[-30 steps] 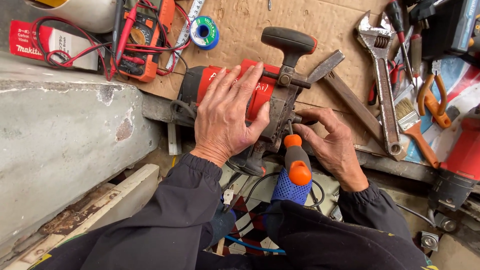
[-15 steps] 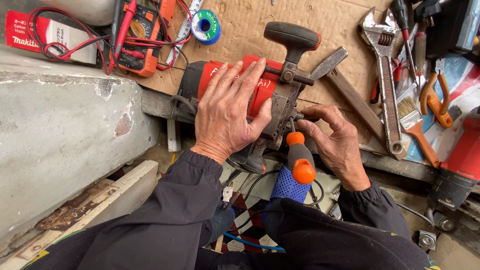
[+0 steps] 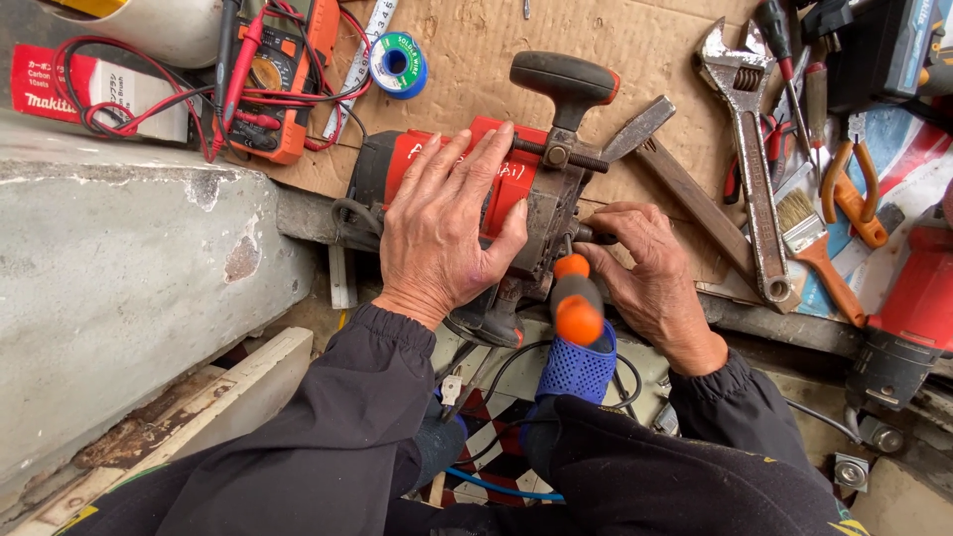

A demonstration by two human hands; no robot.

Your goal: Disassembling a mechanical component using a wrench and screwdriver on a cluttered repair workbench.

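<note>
Concrete slab (image 3: 109,288): fills the left side, chipped at its edge, well apart from the work.
Multimeter (image 3: 278,74): orange, top left, its red and black leads looped over the cardboard sheet (image 3: 476,60).
Solder spool (image 3: 398,66): blue and green, lying just above the tool.
Power tool (image 3: 506,199): red body with a grey metal gear housing and a black side handle, lying on its side at the edge of the cardboard, centre of view.
Left hand (image 3: 447,233): laid flat and spread over the red body, fingers open and pressing down, palm wrapped over the near side; it pins the tool rather than gripping it.
Screwdriver (image 3: 576,298): orange and black handle standing up between the two hands, its tip hidden against the housing.
Right hand (image 3: 650,273): curled at the housing's right side, fingertips pinched on a small dark part there; whether it also steadies the screwdriver I cannot tell.
Adjustable wrench (image 3: 749,149): lies to the right, near a paintbrush (image 3: 814,248) and orange-handled pliers (image 3: 854,189).
Risk: the tool rests near the cardboard's edge above a gap, so a hard push could roll it off.
Risk: a screwdriver slipping from its seat could jab the right fingers close by.
</note>
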